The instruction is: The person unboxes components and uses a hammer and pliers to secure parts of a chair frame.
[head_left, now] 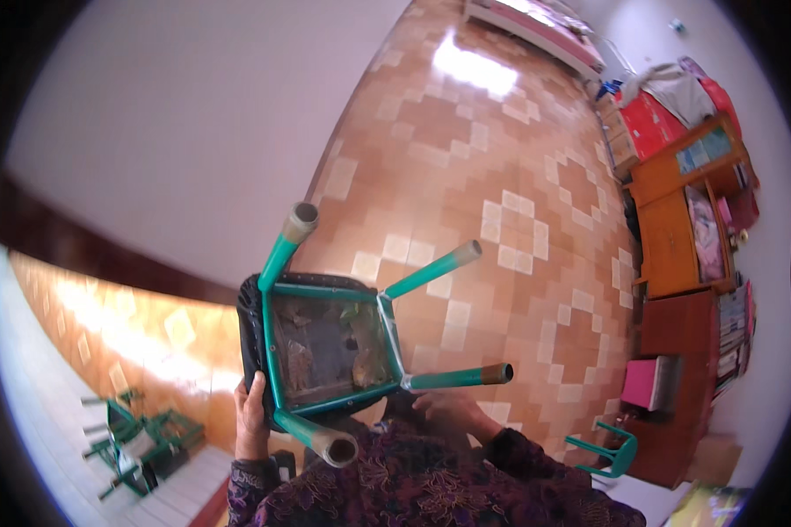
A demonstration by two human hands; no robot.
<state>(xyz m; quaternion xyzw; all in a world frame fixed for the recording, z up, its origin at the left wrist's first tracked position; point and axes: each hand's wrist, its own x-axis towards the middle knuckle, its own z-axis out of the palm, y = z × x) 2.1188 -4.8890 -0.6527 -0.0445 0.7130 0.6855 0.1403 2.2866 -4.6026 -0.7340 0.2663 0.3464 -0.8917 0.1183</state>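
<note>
In front of my body is an upturned stool (325, 407) with green metal legs, a black padded seat and worn, brownish leg ends. The underside panel (325, 347) faces me, brownish and patchy. My left hand (252, 415) is closed on the seat's left edge, thumb on the rim. Close to the stool's lower right corner, my right hand (455, 413) has its fingers bent around a dark spot. What lies in them is blurred and partly hidden.
Behind a white wall (193, 114) on the left, more green stools (132, 443) lie in a heap. A green stool-like frame (611, 452) stands at the lower right. Wooden cabinets (672, 237) line the right wall, with a pink box (643, 384). A bed (536, 31) is far off.
</note>
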